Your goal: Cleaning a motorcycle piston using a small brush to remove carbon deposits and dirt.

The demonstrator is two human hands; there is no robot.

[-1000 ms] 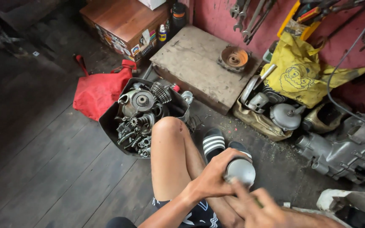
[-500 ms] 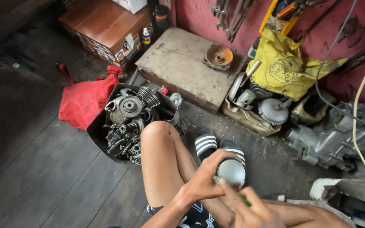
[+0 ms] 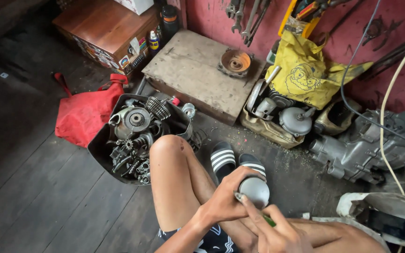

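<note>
Piston-like grey metal part (image 3: 255, 190) sits over our knees, clenched in our left hand (image 3: 226, 201), while our right hand (image 3: 277, 232) pinches a small green tool (image 3: 268, 220) against it. We judge the tool may slip off the smooth dome, dropping the part beside the striped sandals (image 3: 237, 161).

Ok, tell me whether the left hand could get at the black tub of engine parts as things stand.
Probably yes, once freed. The left hand is wrapped around a round grey metal part, so it is occupied. The black tub sits open-topped just beyond the bent knee, which stands partly in the path.
</note>
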